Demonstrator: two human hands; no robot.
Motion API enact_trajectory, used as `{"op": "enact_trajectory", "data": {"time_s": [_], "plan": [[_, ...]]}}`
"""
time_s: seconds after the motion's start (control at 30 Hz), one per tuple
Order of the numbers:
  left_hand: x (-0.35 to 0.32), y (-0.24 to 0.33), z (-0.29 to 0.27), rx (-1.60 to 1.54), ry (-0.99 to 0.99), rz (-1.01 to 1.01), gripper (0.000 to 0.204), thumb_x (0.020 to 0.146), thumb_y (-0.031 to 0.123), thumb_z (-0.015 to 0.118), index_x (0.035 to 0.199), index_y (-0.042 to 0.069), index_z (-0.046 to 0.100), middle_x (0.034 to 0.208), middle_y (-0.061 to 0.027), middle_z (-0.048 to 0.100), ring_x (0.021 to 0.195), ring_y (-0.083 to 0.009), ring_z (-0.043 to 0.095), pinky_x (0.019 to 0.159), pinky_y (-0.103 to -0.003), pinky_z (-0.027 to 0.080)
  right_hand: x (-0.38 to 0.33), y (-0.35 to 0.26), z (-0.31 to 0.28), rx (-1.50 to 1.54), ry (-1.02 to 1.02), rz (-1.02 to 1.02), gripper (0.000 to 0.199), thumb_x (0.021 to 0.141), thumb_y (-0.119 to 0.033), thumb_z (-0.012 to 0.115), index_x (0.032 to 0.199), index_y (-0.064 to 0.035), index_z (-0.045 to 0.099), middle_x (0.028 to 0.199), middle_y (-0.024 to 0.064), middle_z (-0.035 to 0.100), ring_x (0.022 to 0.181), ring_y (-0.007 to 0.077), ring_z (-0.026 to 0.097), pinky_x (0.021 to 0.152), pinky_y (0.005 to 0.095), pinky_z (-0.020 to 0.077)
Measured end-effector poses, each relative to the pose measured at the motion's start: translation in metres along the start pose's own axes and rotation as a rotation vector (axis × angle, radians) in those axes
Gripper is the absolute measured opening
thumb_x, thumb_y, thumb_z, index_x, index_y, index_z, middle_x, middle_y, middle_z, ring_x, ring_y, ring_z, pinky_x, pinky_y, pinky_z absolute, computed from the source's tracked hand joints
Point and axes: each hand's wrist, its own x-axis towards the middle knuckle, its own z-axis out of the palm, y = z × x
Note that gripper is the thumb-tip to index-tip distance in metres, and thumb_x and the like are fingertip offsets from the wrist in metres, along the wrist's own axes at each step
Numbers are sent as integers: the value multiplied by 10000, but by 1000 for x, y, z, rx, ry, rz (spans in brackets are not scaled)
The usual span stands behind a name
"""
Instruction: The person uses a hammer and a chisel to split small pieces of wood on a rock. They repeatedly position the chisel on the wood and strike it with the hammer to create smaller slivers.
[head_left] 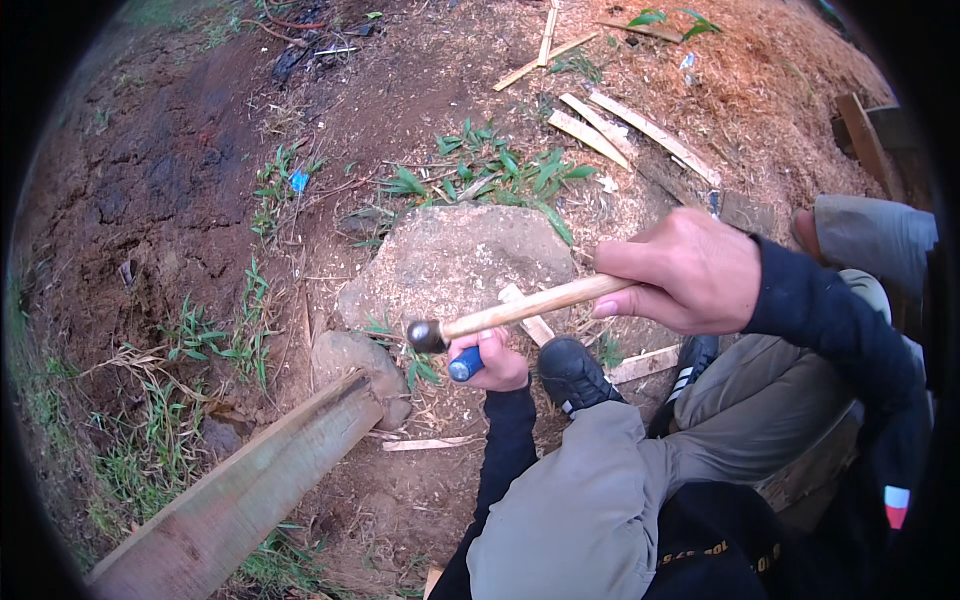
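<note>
My right hand point(685, 272) grips the wooden handle of a hammer point(520, 311), whose dark metal head points left, just above my left hand. My left hand point(490, 366) is closed around a blue-handled tool point(465, 365), likely a chisel, held low near the ground. The tool's tip is hidden behind the hand. Both hands hover beside a large grey rock point(455, 262) and close to the end of a wooden plank point(240, 490). My black shoe point(575, 375) stands right next to the left hand.
Bare brown soil with tufts of grass surrounds the spot. A smaller stone point(350, 360) lies at the plank's end. Split wood strips point(620, 130) and sawdust lie at the upper right. My knees in grey trousers point(600, 500) fill the lower right.
</note>
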Motion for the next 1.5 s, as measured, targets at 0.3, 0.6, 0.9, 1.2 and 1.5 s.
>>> {"op": "enact_trajectory", "data": {"time_s": [0.3,0.6,0.9,1.2,1.5], "plan": [[0,-5,-6,69,-50,212,227,845,26,619,710,54,439,561,-16,445,504,-100,420,547,-279,398,35,-17,-5,-154,-43,-222,385,938,-348,556,716,-44,476,455,103,458,399,299,521,393,399,408],[6,-15,-13,17,-85,126,179,858,14,539,747,67,409,564,7,377,511,-89,371,517,-266,349,40,-10,-1,-169,-140,-180,405,937,-404,543,732,-67,450,471,47,430,353,227,477,357,365,405],[-14,-41,-32,141,115,-26,195,805,183,577,732,16,506,614,-32,515,597,-159,551,633,-317,482,42,-19,-4,-66,154,-296,399,971,-354,512,714,-51,479,414,-1,396,299,170,428,317,346,373],[15,0,7,226,19,83,226,810,65,544,644,76,391,504,-11,430,422,-109,394,427,-291,343,46,-12,-7,-106,182,-183,342,956,-319,556,746,-49,539,463,60,429,358,224,471,371,365,379],[61,7,-6,43,1,-85,261,887,78,504,670,114,363,528,18,345,419,-66,333,378,-217,264,40,3,-3,10,176,-88,284,929,-265,608,789,-22,564,477,95,432,416,284,498,421,381,364]]}}
